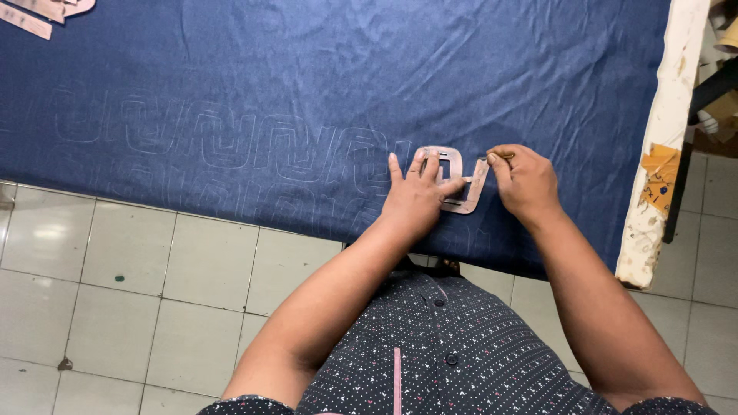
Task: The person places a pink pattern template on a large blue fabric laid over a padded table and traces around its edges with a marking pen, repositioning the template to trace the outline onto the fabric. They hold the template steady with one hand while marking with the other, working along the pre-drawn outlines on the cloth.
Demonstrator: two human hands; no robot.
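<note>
My left hand [415, 198] presses flat on a small pinkish cardboard template [460, 178] with a cut-out middle, which lies on dark blue fabric [323, 84] spread over a table. My right hand [524, 183] is closed on a thin marking stick [500, 156] held at the template's upper right edge. Faint chalk outlines [231, 142] of the same shape run in a row to the left of the template, with a fainter second row below.
The table's worn white edge [663, 146] runs down the right side. More pinkish templates [42, 11] lie at the far top left of the fabric. Pale tiled floor [115, 284] lies below the table's near edge.
</note>
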